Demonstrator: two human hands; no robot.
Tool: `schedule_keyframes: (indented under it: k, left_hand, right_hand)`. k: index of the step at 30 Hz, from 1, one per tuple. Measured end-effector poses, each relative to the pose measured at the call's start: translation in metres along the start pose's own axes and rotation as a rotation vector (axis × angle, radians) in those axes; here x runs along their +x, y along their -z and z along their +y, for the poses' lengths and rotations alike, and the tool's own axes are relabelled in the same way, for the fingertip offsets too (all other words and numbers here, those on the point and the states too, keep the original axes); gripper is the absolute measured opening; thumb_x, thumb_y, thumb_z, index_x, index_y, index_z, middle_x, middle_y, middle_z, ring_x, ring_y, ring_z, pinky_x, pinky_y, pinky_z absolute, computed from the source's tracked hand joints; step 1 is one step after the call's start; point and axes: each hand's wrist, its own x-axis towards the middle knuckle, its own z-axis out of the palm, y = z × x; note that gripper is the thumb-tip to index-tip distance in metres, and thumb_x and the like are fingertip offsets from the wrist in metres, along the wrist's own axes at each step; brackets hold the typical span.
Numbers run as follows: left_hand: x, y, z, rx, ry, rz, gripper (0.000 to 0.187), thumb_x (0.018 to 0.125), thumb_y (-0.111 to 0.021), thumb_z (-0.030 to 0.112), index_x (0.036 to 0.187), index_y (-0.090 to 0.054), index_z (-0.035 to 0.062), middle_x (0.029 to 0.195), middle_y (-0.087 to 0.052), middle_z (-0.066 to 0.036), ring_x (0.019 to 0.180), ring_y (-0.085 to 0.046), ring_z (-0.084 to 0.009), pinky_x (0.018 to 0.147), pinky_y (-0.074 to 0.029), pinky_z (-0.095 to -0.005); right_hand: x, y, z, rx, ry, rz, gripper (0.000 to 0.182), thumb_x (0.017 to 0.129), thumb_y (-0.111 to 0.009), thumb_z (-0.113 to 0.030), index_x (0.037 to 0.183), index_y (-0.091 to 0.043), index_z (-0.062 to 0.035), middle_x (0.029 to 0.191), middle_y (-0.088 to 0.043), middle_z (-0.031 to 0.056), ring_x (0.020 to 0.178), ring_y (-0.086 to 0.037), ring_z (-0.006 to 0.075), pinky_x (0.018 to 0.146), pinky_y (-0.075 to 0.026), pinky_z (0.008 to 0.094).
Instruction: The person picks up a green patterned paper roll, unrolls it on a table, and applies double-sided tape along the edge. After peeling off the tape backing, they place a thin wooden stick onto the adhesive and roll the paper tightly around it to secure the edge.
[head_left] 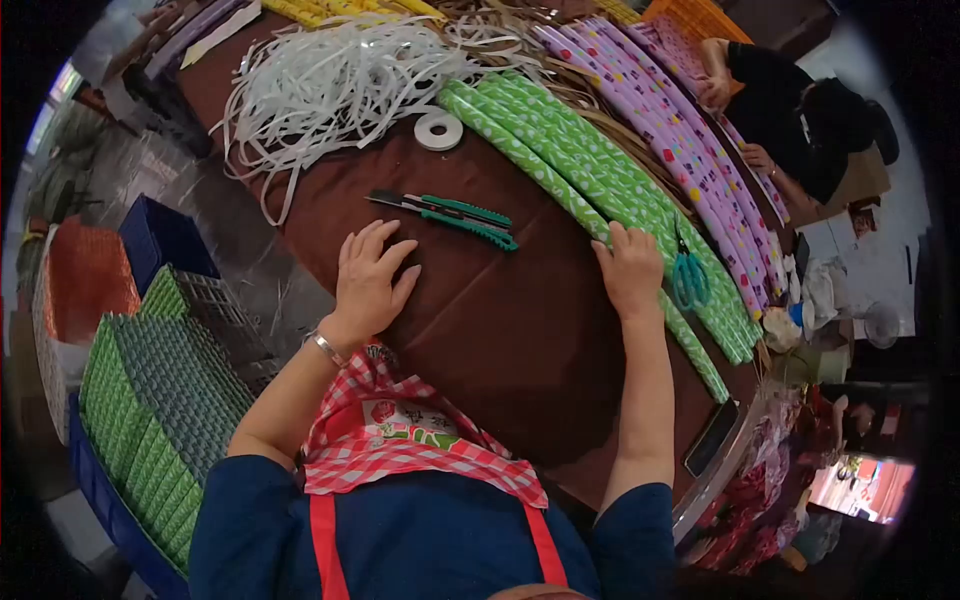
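My left hand (372, 278) rests on the brown tablecloth (520, 310), its fingers spread and holding nothing. Just beyond its fingertips lie green-and-black cutting tools (450, 213) that look like utility knives, blades pointing left. My right hand (632, 270) is closed over the nearest roll of green patterned wrapping paper (540, 170), which passes under the fingers; the palm side is hidden. More green rolls (610, 180) lie against it on the far side. Scissors with teal handles (689, 280) lie on those rolls, right of my right hand.
A heap of white ribbon strips (330, 85) and a white tape roll (438, 130) occupy the far left. Purple patterned rolls (690, 160) lie beyond the green ones. A dark phone-like slab (711, 438) is at the right edge. Another person (800, 120) works opposite. Green folded stacks (160, 400) stand left.
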Motion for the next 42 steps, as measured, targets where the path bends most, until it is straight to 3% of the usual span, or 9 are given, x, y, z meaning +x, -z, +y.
schedule_keyframes:
  k: [2, 9, 17, 22, 25, 31, 35, 40, 42]
  left_hand:
    - [-0.001, 0.008, 0.007, -0.096, 0.017, 0.1, 0.027, 0.079, -0.071, 0.021, 0.103, -0.067, 0.0108, 0.123, -0.057, -0.009, 0.121, -0.05, -0.0302, 0.105, -0.035, -0.0494]
    - [0.0, 0.001, 0.003, -0.176, 0.017, 0.176, 0.02, 0.076, -0.071, 0.02, 0.094, -0.067, 0.0112, 0.112, -0.061, -0.008, 0.113, -0.054, -0.0285, 0.098, -0.039, -0.0463]
    - [-0.005, -0.016, -0.003, -0.25, 0.012, 0.205, 0.021, 0.078, -0.071, 0.027, 0.091, -0.068, 0.011, 0.11, -0.06, -0.009, 0.112, -0.054, -0.027, 0.098, -0.038, -0.0456]
    - [-0.001, -0.028, -0.005, -0.194, 0.02, 0.249, 0.022, 0.079, -0.07, 0.03, 0.087, -0.072, 0.0096, 0.109, -0.061, -0.009, 0.111, -0.053, -0.0254, 0.1, -0.036, -0.0458]
    - [-0.001, -0.026, -0.003, -0.207, 0.038, 0.206, 0.023, 0.08, -0.069, 0.031, 0.086, -0.072, 0.0094, 0.109, -0.062, -0.009, 0.11, -0.053, -0.0256, 0.101, -0.035, -0.046]
    - [0.001, -0.003, -0.02, -0.517, 0.015, -0.015, 0.026, 0.084, -0.067, 0.037, 0.092, -0.073, 0.0124, 0.111, -0.064, -0.011, 0.105, -0.059, -0.0284, 0.096, -0.044, -0.0427]
    - [-0.055, 0.078, -0.109, -0.247, 0.012, 0.399, 0.023, 0.084, -0.068, 0.025, 0.098, -0.07, 0.0062, 0.106, -0.067, -0.013, 0.101, -0.062, -0.0316, 0.089, -0.05, -0.0401]
    - [-0.223, 0.204, -0.249, 0.469, 0.457, 0.665, 0.024, 0.077, -0.056, 0.003, 0.096, -0.069, 0.0088, 0.096, -0.068, -0.012, 0.097, -0.062, -0.0325, 0.088, -0.05, -0.0427]
    - [-0.293, 0.247, -0.256, 0.66, 0.92, 0.349, 0.032, 0.077, -0.054, 0.002, 0.106, -0.065, 0.0102, 0.114, -0.062, -0.012, 0.107, -0.058, -0.034, 0.09, -0.05, -0.0431]
  right_hand:
    - [-0.005, -0.009, 0.007, 0.037, 0.123, 0.264, 0.041, 0.079, -0.076, -0.027, 0.114, -0.062, -0.0108, 0.089, -0.057, 0.0075, 0.088, -0.056, 0.0291, 0.076, -0.048, 0.0422]
    - [0.027, -0.012, 0.033, -0.128, 0.303, 0.445, 0.038, 0.078, -0.08, -0.026, 0.109, -0.063, -0.013, 0.092, -0.057, 0.0077, 0.087, -0.054, 0.0277, 0.074, -0.043, 0.0414]
    - [0.039, -0.046, 0.071, -0.144, 0.259, 0.292, 0.036, 0.094, -0.063, -0.038, 0.11, -0.065, -0.0061, 0.102, -0.066, 0.0135, 0.098, -0.06, 0.0307, 0.086, -0.049, 0.0458]
    - [0.036, -0.031, 0.029, -0.329, 0.208, 0.308, 0.045, 0.097, -0.056, -0.042, 0.119, -0.062, -0.0039, 0.111, -0.064, 0.0168, 0.102, -0.059, 0.0341, 0.091, -0.049, 0.0496]
    - [0.017, -0.014, -0.03, -0.111, 0.317, 0.489, 0.048, 0.099, -0.051, -0.043, 0.124, -0.059, -0.0021, 0.117, -0.062, 0.0191, 0.106, -0.058, 0.0355, 0.093, -0.047, 0.0506]
    - [-0.021, -0.026, -0.091, 0.223, 0.086, 0.024, 0.052, 0.102, -0.043, -0.042, 0.126, -0.058, 0.0014, 0.135, -0.05, 0.0207, 0.123, -0.046, 0.0372, 0.1, -0.042, 0.049]
    - [-0.023, -0.03, -0.087, 0.299, 0.089, 0.043, 0.051, 0.102, -0.043, -0.044, 0.127, -0.058, -0.002, 0.138, -0.048, 0.0193, 0.125, -0.044, 0.0371, 0.101, -0.041, 0.0489]
    - [-0.022, -0.038, -0.084, 0.261, 0.095, 0.081, 0.049, 0.101, -0.044, -0.044, 0.127, -0.058, -0.0036, 0.135, -0.05, 0.0194, 0.123, -0.045, 0.0372, 0.1, -0.042, 0.0495]
    - [-0.023, -0.038, -0.085, 0.252, 0.098, 0.1, 0.048, 0.101, -0.045, -0.043, 0.126, -0.058, -0.0038, 0.135, -0.05, 0.0194, 0.123, -0.045, 0.0371, 0.1, -0.042, 0.0497]
